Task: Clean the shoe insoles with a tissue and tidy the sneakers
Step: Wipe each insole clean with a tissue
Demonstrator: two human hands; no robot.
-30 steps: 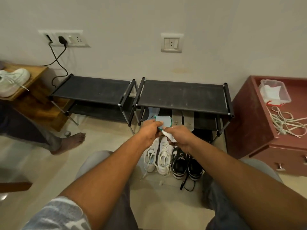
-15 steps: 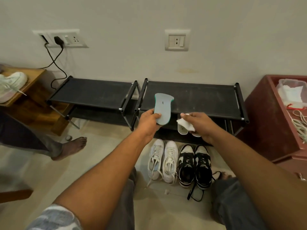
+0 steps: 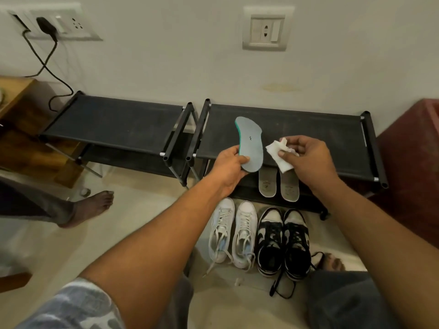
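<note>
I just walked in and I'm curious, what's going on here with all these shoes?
A person is cleaning shoe insoles. The left hand holds a grey insole with a green edge up in front of the shoe rack. The right hand pinches a crumpled tissue right beside it, apparently ready to wipe. Two more insoles lie on the rack's lower shelf. The white sneakers and a black and white pair stand side by side on the floor.
</note>
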